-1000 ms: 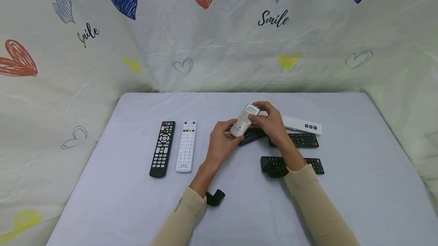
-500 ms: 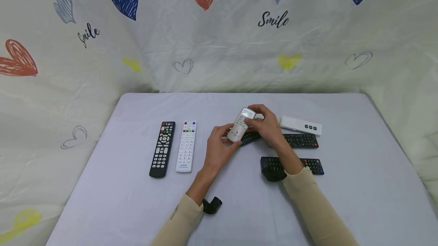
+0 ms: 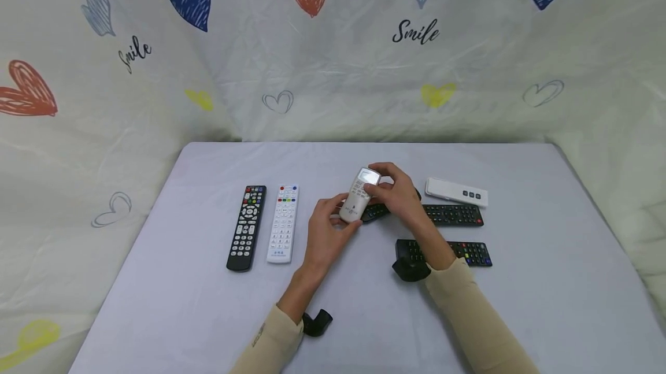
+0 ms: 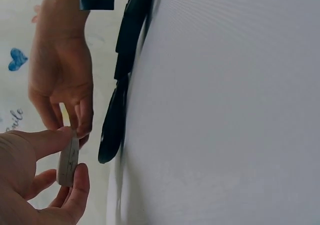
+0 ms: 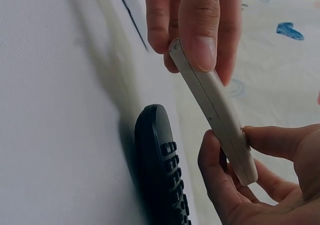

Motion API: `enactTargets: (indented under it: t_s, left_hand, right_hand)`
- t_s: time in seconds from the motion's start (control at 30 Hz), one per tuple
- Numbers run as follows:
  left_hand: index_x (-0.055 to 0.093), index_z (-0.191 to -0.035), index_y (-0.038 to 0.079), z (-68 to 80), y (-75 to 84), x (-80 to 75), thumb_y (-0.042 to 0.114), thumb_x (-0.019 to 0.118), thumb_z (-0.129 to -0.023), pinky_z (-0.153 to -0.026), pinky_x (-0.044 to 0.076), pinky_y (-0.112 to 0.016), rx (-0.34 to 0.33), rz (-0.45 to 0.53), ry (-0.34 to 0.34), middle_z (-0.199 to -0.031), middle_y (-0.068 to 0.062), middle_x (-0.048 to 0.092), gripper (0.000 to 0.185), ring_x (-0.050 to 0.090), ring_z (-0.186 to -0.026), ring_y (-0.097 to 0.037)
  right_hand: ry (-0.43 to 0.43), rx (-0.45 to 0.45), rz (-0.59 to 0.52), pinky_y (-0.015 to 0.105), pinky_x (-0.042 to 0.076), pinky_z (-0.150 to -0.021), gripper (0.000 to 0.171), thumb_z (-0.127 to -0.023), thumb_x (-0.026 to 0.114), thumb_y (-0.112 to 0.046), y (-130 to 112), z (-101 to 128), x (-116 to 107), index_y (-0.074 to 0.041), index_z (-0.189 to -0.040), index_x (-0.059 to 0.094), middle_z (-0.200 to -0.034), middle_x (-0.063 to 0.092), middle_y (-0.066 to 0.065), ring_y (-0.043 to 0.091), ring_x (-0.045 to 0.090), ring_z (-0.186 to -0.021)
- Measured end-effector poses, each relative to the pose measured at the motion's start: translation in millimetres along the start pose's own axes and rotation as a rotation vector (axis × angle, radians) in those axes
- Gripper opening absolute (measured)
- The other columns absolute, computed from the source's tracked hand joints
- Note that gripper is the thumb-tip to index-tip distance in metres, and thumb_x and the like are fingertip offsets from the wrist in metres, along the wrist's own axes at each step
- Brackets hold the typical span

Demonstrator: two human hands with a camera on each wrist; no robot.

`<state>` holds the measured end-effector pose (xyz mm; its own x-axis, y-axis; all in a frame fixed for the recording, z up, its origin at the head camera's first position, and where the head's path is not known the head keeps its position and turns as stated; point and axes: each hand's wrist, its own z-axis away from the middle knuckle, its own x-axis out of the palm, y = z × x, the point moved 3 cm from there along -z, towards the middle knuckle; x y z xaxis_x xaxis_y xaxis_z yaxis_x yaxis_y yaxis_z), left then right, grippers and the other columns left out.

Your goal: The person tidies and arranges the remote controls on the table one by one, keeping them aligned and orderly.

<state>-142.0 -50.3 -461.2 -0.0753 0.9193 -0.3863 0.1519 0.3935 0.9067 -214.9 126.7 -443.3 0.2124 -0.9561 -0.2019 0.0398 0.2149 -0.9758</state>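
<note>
You held the small white remote [image 3: 359, 200] clear of the table [image 3: 182, 281], above its middle, with both hands at once. Your left hand [image 3: 325, 234] came up from below and took the lower end: the thumb lay on the button face and the curled fingers backed it from underneath, as the left wrist view confirmed [image 4: 68, 161]. Your right hand [image 3: 398, 195] reached in from the right with the wrist bent down, and its thumb and fingertips pinched the upper end beside the lit display. The right wrist view showed the remote [image 5: 212, 110] edge-on and tilted, its top end caught between the right fingertips [image 5: 205, 52] and its bottom end seated in the left fingers. Both forearms wore tan sleeves [image 3: 468, 310] and converged toward the table's centre.

Directly below the held remote lay a black remote [image 3: 376, 212], partly covered by your right hand. To its right lay a second black remote [image 3: 452, 215], with a white bar-shaped remote [image 3: 457, 191] just behind it and a third black remote [image 3: 442, 251] in front, under your right forearm. Well to the left, a black remote [image 3: 247, 227] and a white remote [image 3: 283, 222] lay side by side, parallel.
</note>
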Motion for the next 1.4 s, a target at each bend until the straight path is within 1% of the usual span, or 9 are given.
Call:
enactTargets:
  t_s: [0.2,0.37,0.5,0.83,1.07,1.23,1.4]
  left_hand:
    - [0.063,-0.139,0.008,4.3,-0.6,-1.7,0.008,0.089,-0.082,-0.085,0.063,-0.025,0.012,-0.007,0.008,-0.123,-0.016,0.061,0.062,0.065,-0.109,-0.025]
    - [0.063,-0.139,0.008,6.5,-2.1,-2.9,0.008,0.089,-0.081,-0.085,0.063,-0.025,0.008,-0.012,0.023,-0.122,-0.016,0.061,0.063,0.066,-0.109,-0.025]
    - [0.063,-0.138,0.007,9.3,-5.1,-3.9,0.007,0.089,-0.081,-0.084,0.063,-0.025,0.008,-0.002,0.034,-0.121,-0.016,0.061,0.063,0.065,-0.109,-0.025]
    - [0.062,-0.138,0.006,15.6,-9.0,-5.7,0.002,0.089,-0.08,-0.084,0.063,-0.024,-0.038,0.031,0.047,-0.121,-0.016,0.06,0.064,0.067,-0.11,-0.025]
    - [0.063,-0.138,0.008,19.3,-9.0,-8.5,0.002,0.089,-0.079,-0.085,0.063,-0.025,-0.063,0.021,0.061,-0.123,-0.015,0.059,0.065,0.066,-0.11,-0.025]
    - [0.063,-0.137,0.007,22.9,-9.0,-10.0,0.002,0.089,-0.079,-0.084,0.063,-0.027,-0.061,0.03,0.076,-0.123,-0.015,0.059,0.064,0.066,-0.109,-0.025]
    - [0.063,-0.137,0.007,27.4,-8.0,-11.8,0.001,0.089,-0.079,-0.084,0.063,-0.027,-0.066,0.028,0.087,-0.124,-0.014,0.059,0.064,0.066,-0.109,-0.025]
  right_hand:
    - [-0.002,0.003,0.012,0.038,0.066,-0.082,0.055,-0.099,0.071,-0.011,1,1,2,-0.005,-0.149,0.049,-0.144,0.051,0.022,0.036,0.07,-0.114]
    - [-0.01,0.01,0.011,0.035,0.065,-0.08,0.056,-0.099,0.071,-0.011,2,1,5,-0.004,-0.149,0.048,-0.146,0.052,0.021,0.029,0.071,-0.109]
    - [-0.013,0.006,0.03,0.035,0.065,-0.079,0.056,-0.098,0.072,-0.012,0,2,9,-0.003,-0.148,0.049,-0.146,0.054,0.021,0.025,0.072,-0.103]
    - [-0.021,0.014,0.074,0.035,0.065,-0.079,0.054,-0.098,0.072,-0.012,0,3,17,-0.003,-0.147,0.05,-0.145,0.055,0.021,0.024,0.073,-0.101]
    - [-0.036,0.0,0.094,0.036,0.065,-0.079,0.054,-0.098,0.072,-0.013,-2,4,23,-0.003,-0.147,0.05,-0.145,0.056,0.021,0.027,0.073,-0.103]
    - [-0.053,-0.015,0.097,0.038,0.065,-0.081,0.055,-0.098,0.072,-0.013,-2,5,26,-0.003,-0.147,0.05,-0.146,0.056,0.022,0.028,0.074,-0.102]
    - [-0.076,-0.016,0.097,0.032,0.063,-0.078,0.057,-0.097,0.073,-0.014,-1,6,29,-0.004,-0.148,0.05,-0.148,0.055,0.021,0.023,0.073,-0.101]
